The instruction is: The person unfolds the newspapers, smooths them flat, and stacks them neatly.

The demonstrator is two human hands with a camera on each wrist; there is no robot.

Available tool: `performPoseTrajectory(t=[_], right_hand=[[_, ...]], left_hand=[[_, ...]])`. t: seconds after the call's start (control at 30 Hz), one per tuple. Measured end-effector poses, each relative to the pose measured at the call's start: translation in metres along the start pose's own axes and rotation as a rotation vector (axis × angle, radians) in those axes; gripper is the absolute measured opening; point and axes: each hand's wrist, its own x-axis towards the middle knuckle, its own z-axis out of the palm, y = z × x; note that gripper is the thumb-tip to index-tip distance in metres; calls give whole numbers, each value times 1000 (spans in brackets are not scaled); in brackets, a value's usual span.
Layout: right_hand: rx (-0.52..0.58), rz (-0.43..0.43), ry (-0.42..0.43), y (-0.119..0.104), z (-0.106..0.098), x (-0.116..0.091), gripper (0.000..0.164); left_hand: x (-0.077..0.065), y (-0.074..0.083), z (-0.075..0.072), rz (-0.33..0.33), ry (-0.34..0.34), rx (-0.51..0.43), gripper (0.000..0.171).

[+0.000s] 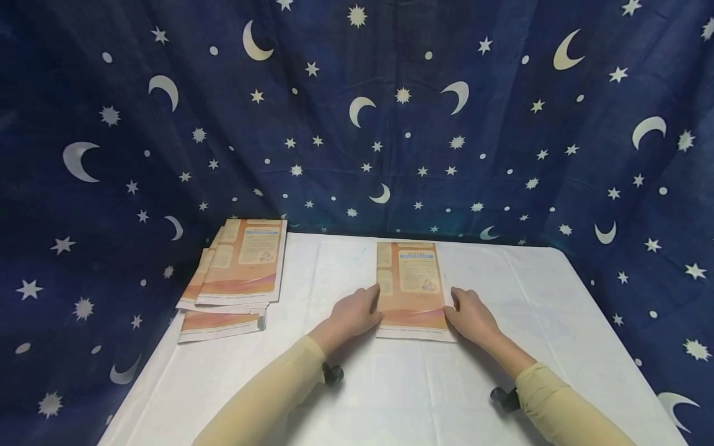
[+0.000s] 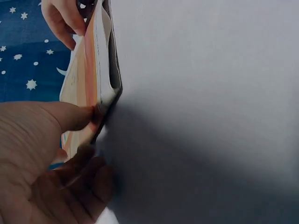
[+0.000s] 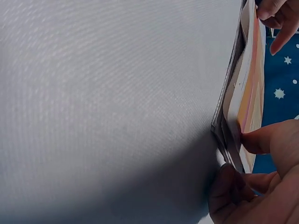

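Note:
An orange and cream printed paper bag (image 1: 415, 297) lies flat on the white table, its printed side up. At its left edge my left hand (image 1: 357, 311) grips it, thumb on the near part of the edge. My right hand (image 1: 473, 316) pinches the right edge, thumb on top. In the left wrist view the bag's near edge (image 2: 115, 88) gapes a little between layers. The right wrist view shows the right thumb on the print and fingertips by the lower layers (image 3: 225, 144); the fingers' undersides are partly hidden.
Several similar bags (image 1: 240, 266) lie in an overlapping pile at the table's left edge, one (image 1: 220, 326) sticking out toward me. The white tablecloth (image 1: 385, 396) shows around them. Behind hangs a dark blue curtain (image 1: 334, 155) with moons and stars.

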Motion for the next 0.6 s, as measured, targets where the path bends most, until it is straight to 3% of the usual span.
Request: performPoseTrajectory(t=[0.17,0.3,0.4,0.6], right_hand=[[42,8,32,2,-2,-4,66],[63,-2,41,-2,-4,-9,66],[43,-3,47,-4,-3,-13,66],[-12,2,69,-4,2,-15,61]], left_hand=[[-6,-13,-6,172,60,59,73],[-8,-27,-4,280,18,95,78],[-10,-34,-1,315,-34,99,85],[-11,-39,6,355,-67,124,87]])
